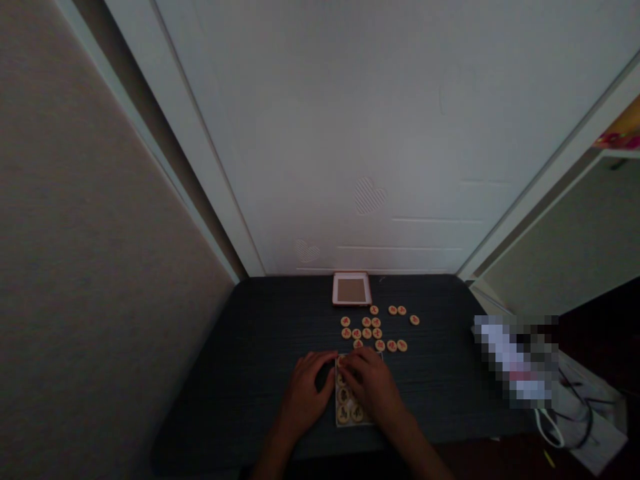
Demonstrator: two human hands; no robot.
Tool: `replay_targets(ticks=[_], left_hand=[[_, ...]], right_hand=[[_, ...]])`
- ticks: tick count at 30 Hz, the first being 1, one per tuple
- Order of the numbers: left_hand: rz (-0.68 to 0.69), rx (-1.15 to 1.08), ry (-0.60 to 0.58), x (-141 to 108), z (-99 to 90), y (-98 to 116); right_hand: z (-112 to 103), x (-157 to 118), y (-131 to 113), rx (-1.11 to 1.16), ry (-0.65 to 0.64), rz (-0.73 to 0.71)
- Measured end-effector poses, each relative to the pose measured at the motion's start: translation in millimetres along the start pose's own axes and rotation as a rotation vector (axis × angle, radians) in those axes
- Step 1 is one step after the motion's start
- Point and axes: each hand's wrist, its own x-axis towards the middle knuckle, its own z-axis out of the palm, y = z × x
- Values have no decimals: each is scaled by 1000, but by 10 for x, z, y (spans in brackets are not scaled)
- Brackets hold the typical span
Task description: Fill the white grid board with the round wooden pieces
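From my remote seat I see the dark, wood-grained bench [240,347] filling the lower middle of the frame. At its bottom centre, the left hand [309,387] arches with thumb and fingers spread, fingertips at the left edge of the tray; the right hand [374,385] covers the tray's right part, thumb and forefinger close together, though I cannot tell whether they pinch anything. Between them lies the pale, shallow, rectangular tray [353,425]; its thin walls look light and slightly flexible to me, so I would steady it by opposite sides. Near the bench's far edge, above centre, sits a red-rimmed, white-lined, shallow rectangular box [351,291]. Smallest are the round, wood-coloured discs: dark-marked ones [343,414] inside the tray, red-marked ones [376,322] scattered above it. I judge them light, stiff, fairly tough and perhaps slippery; I would pinch each by opposite points of its rim, never its flat face.
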Motion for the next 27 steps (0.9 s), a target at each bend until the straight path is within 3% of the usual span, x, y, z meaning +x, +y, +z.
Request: replay_targets(ticks=[10, 20, 27], left_hand=[[20, 28, 3, -1, 2, -7], [89, 81, -118, -20, -92, 59], [78, 88, -133, -10, -106, 82]], right_hand=[[-133, -98, -75, 66, 28, 26], [-312, -217, 45, 46, 95, 56], [-322, -254, 71, 44, 100, 72]])
